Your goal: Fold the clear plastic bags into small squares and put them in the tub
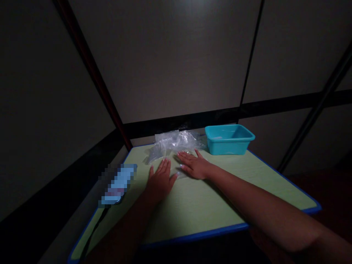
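Note:
My left hand (pixel 161 181) lies palm down on the pale green table (pixel 192 209), fingers stretched toward the far edge. To its right, my right hand (pixel 194 165) is also flat and palm down, its thumb apart from the fingers. Part of a clear plastic sheet or bag shows under and beside the right hand. Just past both hands' fingertips lie several crumpled clear plastic bags (pixel 176 141) in a loose pile. How the bags overlap cannot be made out in the dim light.
A turquoise plastic basket (pixel 228 147) stands at the table's back right. On the left side lies a blurred-out, phone-like device (pixel 121 183) with a dark cable (pixel 95 231). The table has a blue rim (pixel 203 234). Panelled walls (pixel 178 66) rise behind it.

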{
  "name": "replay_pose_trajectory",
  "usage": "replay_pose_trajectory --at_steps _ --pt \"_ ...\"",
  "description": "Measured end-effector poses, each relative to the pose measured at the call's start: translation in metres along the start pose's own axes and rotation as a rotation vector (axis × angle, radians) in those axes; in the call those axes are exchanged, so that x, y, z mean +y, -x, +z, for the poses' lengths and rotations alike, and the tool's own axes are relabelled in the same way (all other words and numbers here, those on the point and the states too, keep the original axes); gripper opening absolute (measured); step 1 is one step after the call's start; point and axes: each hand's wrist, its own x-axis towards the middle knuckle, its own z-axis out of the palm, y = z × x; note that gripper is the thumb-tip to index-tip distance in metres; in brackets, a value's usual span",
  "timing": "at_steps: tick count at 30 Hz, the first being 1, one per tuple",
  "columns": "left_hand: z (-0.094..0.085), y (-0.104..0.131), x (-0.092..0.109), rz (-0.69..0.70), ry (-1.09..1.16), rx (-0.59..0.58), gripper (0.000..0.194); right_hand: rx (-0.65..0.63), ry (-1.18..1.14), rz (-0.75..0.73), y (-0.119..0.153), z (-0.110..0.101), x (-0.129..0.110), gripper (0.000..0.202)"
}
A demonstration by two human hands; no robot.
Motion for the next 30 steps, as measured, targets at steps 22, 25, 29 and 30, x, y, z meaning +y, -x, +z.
replay_pose_trajectory --at_steps 22,25,29,30 --pt "-0.009 0.005 -0.005 0.039 0.02 -0.109 0.068 -0.135 -0.057 -0.161 0.002 0.008 -0.016 0.05" --pt "-0.007 0.003 -0.003 0.067 0.073 -0.076 0.072 -0.118 -0.047 -0.152 0.002 0.004 -0.014 0.049" --pt "-0.001 0.0 -0.003 0.052 0.09 -0.106 0.076 0.039 -0.003 -0.065 -0.001 -0.012 0.006 0.048" --pt "0.001 0.0 -0.004 0.045 0.087 -0.117 0.076 0.068 0.019 -0.033 -0.001 -0.018 0.013 0.044"
